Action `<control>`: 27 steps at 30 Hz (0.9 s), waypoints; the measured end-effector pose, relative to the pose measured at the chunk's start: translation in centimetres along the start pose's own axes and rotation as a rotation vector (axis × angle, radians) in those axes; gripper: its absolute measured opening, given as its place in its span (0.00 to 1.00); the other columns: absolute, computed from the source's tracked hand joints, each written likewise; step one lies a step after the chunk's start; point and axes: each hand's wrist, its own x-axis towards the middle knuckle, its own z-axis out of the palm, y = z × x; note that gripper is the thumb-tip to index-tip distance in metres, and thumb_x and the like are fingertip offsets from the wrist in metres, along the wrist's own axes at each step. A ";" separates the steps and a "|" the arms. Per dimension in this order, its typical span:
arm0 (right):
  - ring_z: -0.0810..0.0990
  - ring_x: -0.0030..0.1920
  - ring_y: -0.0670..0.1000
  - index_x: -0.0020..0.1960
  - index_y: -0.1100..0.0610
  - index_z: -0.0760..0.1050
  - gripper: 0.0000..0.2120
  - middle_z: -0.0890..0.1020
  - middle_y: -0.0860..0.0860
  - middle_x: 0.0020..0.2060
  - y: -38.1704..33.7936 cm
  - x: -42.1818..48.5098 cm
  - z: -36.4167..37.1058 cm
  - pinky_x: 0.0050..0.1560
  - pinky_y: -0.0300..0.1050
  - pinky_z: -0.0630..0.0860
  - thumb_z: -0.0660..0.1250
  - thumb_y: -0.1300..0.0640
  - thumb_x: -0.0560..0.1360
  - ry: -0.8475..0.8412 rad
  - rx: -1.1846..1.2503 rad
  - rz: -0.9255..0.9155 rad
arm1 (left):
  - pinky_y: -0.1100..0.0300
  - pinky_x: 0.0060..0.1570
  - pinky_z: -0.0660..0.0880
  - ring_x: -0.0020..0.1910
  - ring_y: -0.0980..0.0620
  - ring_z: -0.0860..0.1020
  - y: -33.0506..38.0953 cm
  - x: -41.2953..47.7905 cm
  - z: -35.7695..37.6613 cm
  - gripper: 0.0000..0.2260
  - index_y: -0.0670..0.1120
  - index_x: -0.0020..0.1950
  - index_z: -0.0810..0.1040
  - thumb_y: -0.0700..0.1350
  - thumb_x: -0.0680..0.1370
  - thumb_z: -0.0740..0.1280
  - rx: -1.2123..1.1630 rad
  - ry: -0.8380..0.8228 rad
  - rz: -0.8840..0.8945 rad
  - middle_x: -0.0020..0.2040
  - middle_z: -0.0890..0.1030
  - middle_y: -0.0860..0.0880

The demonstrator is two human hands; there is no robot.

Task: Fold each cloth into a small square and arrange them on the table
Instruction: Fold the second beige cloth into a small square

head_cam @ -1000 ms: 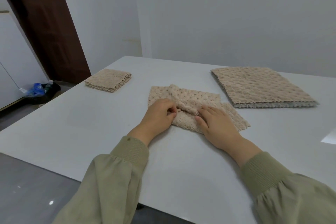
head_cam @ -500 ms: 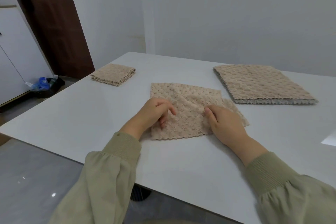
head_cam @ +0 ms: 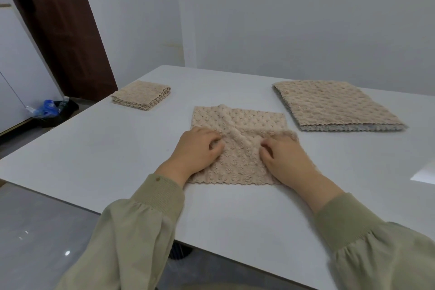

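Cloth (head_cam: 237, 122) lay flat a moment ago — now my left hand (head_cam: 197, 148) and right hand (head_cam: 286, 160), apart, apparently pinch its middle; next fold starting.

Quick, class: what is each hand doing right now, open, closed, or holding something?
Left hand: fingers curled, pinching the half-folded cloth.
Right hand: fingers curled, pinching the same cloth.

Round the middle cloth (head_cam: 237, 122) the surface (head_cam: 106, 148) lies open at nine and three o'clock; a folded square (head_cam: 141, 94) blocks ten, a stack (head_cam: 334, 106) two.
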 end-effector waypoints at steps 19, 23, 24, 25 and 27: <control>0.43 0.77 0.52 0.77 0.49 0.44 0.29 0.45 0.49 0.77 2.8 1.6 0.1 0.72 0.62 0.41 0.42 0.40 0.80 -0.476 -0.147 0.229 | 0.42 0.72 0.42 0.76 0.52 0.41 -1.9 0.1 0.1 0.31 0.61 0.76 0.44 0.69 0.76 0.45 0.162 -0.343 -0.048 0.78 0.43 0.56; 0.46 0.77 0.52 0.77 0.50 0.44 0.29 0.46 0.50 0.77 2.5 1.9 -0.6 0.72 0.63 0.40 0.42 0.40 0.80 -0.524 -0.243 0.202 | 0.42 0.73 0.44 0.76 0.54 0.44 -2.0 0.0 0.0 0.30 0.59 0.76 0.45 0.68 0.77 0.46 0.202 -0.324 -0.053 0.78 0.44 0.57; 0.45 0.77 0.52 0.77 0.50 0.43 0.29 0.45 0.50 0.77 2.5 2.0 -0.7 0.73 0.62 0.40 0.42 0.40 0.80 -0.550 -0.237 0.207 | 0.42 0.73 0.45 0.76 0.54 0.44 -2.0 0.0 -0.2 0.30 0.59 0.76 0.45 0.67 0.77 0.45 0.217 -0.325 -0.056 0.78 0.45 0.57; 0.43 0.77 0.52 0.77 0.50 0.42 0.30 0.44 0.50 0.77 2.5 2.0 -0.7 0.73 0.62 0.39 0.41 0.40 0.80 -0.577 -0.216 0.217 | 0.42 0.73 0.45 0.77 0.53 0.45 -1.8 -0.1 -0.3 0.30 0.59 0.77 0.45 0.67 0.77 0.45 0.233 -0.327 -0.058 0.78 0.45 0.57; 0.41 0.76 0.52 0.77 0.49 0.40 0.30 0.42 0.50 0.77 2.8 2.0 -0.8 0.73 0.62 0.39 0.42 0.39 0.79 -0.623 -0.179 0.225 | 0.43 0.72 0.48 0.76 0.52 0.48 -1.4 -0.3 -0.6 0.30 0.58 0.77 0.46 0.67 0.77 0.45 0.284 -0.323 -0.054 0.78 0.47 0.56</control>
